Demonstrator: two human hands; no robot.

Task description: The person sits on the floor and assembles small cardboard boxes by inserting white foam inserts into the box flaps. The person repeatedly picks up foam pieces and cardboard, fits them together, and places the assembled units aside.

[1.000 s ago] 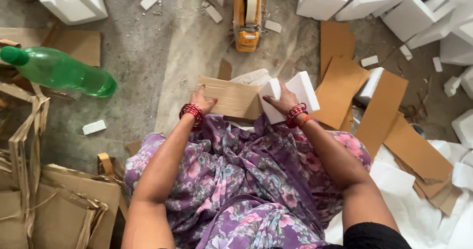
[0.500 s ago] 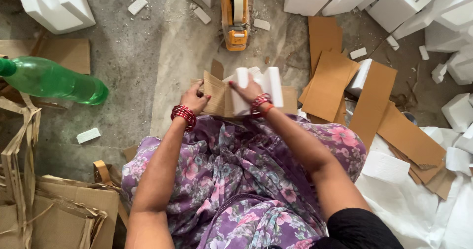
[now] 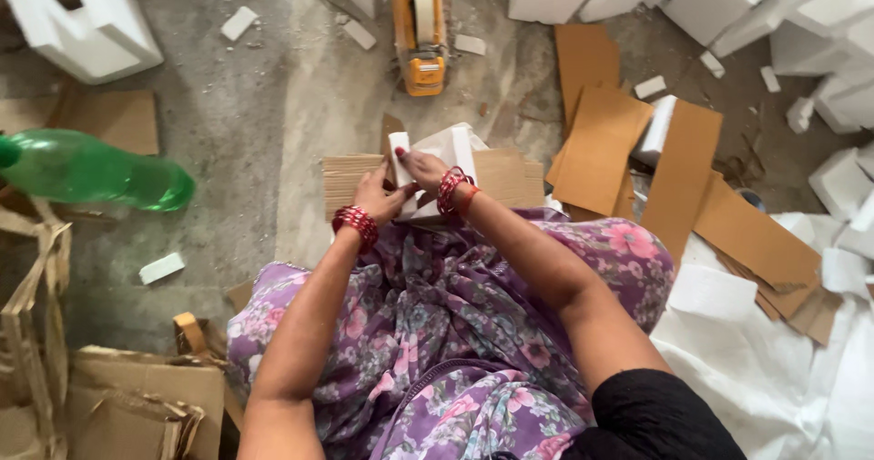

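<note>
While your left hand (image 3: 381, 194) and right hand (image 3: 421, 165) clamp white foam block (image 3: 446, 150) on cardboard sheet (image 3: 350, 176), wrapping seems underway; tape dispenser (image 3: 420, 32) at twelve o'clock.

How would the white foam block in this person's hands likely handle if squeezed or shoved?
The white foam block looks like moulded packing foam, so probably very light for its bulk. The crumbs and broken foam bits on the floor suggest it chips easily. With both hands, left hand and right hand, on it, it seems stiff.
</note>
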